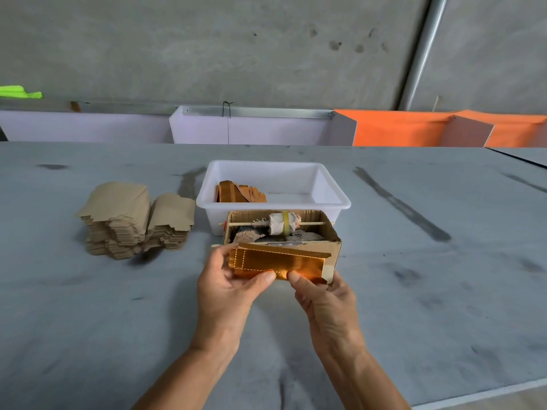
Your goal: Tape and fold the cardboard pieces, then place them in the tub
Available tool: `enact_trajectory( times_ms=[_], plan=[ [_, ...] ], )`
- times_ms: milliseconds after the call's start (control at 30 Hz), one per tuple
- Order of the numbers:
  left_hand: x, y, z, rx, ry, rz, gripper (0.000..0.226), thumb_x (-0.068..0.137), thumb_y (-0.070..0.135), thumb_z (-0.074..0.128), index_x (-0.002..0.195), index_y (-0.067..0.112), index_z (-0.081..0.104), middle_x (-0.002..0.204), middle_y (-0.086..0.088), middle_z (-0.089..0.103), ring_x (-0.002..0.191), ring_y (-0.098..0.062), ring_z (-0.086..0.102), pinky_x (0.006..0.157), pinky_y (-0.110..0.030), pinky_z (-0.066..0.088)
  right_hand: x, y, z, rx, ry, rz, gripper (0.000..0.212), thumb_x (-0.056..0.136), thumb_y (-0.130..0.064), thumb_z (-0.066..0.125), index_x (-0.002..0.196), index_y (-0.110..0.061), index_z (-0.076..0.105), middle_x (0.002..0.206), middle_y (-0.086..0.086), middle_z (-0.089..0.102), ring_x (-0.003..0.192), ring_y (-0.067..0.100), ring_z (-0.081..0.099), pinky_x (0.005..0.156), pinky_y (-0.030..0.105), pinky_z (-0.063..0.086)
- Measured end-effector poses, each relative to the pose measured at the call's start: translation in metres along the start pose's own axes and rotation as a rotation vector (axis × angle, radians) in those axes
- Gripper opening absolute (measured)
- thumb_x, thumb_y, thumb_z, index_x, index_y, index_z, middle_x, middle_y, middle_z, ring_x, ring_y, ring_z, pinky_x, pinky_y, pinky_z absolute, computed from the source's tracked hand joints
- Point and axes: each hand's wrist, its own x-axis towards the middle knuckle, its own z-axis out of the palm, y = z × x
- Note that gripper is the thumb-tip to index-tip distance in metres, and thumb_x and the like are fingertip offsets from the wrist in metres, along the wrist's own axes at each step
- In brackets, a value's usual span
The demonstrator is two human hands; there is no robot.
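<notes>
A shiny gold cardboard piece (278,263), partly folded, is held low over the grey table in front of an open brown box. My left hand (228,285) grips its left end, thumb on the lower edge. My right hand (322,297) pinches its lower right edge. Behind the box stands a white plastic tub (334,190) with several folded gold pieces (239,193) leaning in its left part. Two stacks of flat brown cardboard blanks (133,220) lie to the left of the tub.
The brown box (333,235) between my hands and the tub holds a tape roll on a thin stick (282,222) and rags. White and orange panels (399,128) stand along the table's far edge below a concrete wall.
</notes>
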Motion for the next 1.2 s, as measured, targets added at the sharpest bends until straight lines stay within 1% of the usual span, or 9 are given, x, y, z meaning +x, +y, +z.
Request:
enact_trajectory(
  times_ms=[100,200,300,367,533,667,800,900,1200],
  plan=[
    [0.0,-0.002,-0.003,0.038,-0.018,-0.037,0.051,0.059,-0.012,0.078,0.1,0.013,0.062,0.086,-0.005,0.074,0.076,-0.016,0.072,0.063,-0.021,0.055,0.0,-0.001,-0.001,-0.002,-0.036,-0.015,0.04,0.058,-0.012,0.078,0.096,-0.01,0.065,0.077,0.002,0.072,0.071,0.011,0.068,0.072,0.026,0.048],
    [0.002,0.0,-0.006,0.121,-0.066,-0.022,0.033,0.06,-0.005,0.08,0.082,0.017,0.071,0.078,-0.002,0.074,0.073,-0.014,0.071,0.063,-0.021,0.055,0.002,0.001,-0.005,0.05,-0.04,0.07,0.035,0.056,-0.011,0.078,0.089,-0.012,0.065,0.07,0.001,0.064,0.063,0.009,0.062,0.065,0.026,0.046],
    [0.002,0.003,-0.005,0.148,-0.154,-0.004,0.033,0.067,-0.013,0.073,0.068,0.02,0.073,0.068,-0.002,0.071,0.062,-0.012,0.066,0.057,-0.021,0.053,0.003,0.002,-0.007,0.199,-0.086,0.162,0.022,0.062,-0.004,0.072,0.08,-0.011,0.063,0.065,0.003,0.06,0.056,0.01,0.058,0.048,0.021,0.046],
    [0.003,0.003,-0.008,0.142,-0.209,-0.026,0.03,0.07,-0.015,0.071,0.068,0.015,0.07,0.068,-0.007,0.07,0.062,-0.016,0.067,0.056,-0.024,0.053,0.004,0.002,-0.008,0.243,-0.109,0.163,0.02,0.065,-0.002,0.069,0.081,-0.011,0.062,0.068,0.004,0.062,0.058,0.013,0.061,0.049,0.021,0.048],
    [0.009,0.008,-0.019,-0.177,-0.421,-0.359,0.022,0.062,0.003,0.059,0.08,0.002,0.072,0.079,-0.022,0.068,0.071,-0.032,0.068,0.062,-0.032,0.056,0.012,-0.002,-0.016,0.21,-0.112,0.072,0.025,0.063,-0.001,0.067,0.086,-0.006,0.058,0.067,0.008,0.058,0.061,0.016,0.061,0.059,0.024,0.053],
    [0.015,0.007,-0.017,-0.176,-0.349,-0.578,0.042,0.078,0.033,0.056,0.067,-0.003,0.073,0.074,-0.023,0.067,0.064,-0.029,0.066,0.058,-0.032,0.058,0.013,0.001,-0.018,0.177,-0.125,0.052,0.019,0.061,0.003,0.067,0.072,-0.012,0.066,0.061,0.005,0.06,0.061,0.016,0.062,0.06,0.025,0.054],
    [0.019,0.009,-0.012,-0.014,-0.364,-0.564,0.008,0.068,0.001,0.065,0.063,0.004,0.071,0.07,-0.012,0.067,0.059,-0.014,0.065,0.055,-0.02,0.055,0.009,0.004,-0.016,0.215,-0.103,0.109,0.032,0.06,0.006,0.064,0.089,-0.007,0.064,0.074,0.009,0.069,0.065,0.017,0.066,0.059,0.024,0.055],
    [0.023,0.006,-0.013,0.099,-0.388,-0.57,0.019,0.077,-0.011,0.062,0.076,0.007,0.066,0.07,-0.005,0.068,0.061,-0.009,0.065,0.056,-0.016,0.053,0.005,0.006,-0.013,0.234,-0.102,0.149,0.037,0.062,0.006,0.064,0.098,0.0,0.06,0.074,0.013,0.07,0.062,0.018,0.068,0.056,0.024,0.056],
    [0.029,0.004,-0.011,0.165,-0.314,-0.553,0.036,0.076,-0.018,0.061,0.1,0.008,0.063,0.084,-0.007,0.072,0.07,-0.015,0.067,0.057,-0.021,0.054,0.001,0.008,-0.01,0.157,-0.141,0.21,0.015,0.066,0.001,0.065,0.077,0.0,0.075,0.079,0.019,0.071,0.067,0.02,0.07,0.057,0.023,0.057]
  ],
)
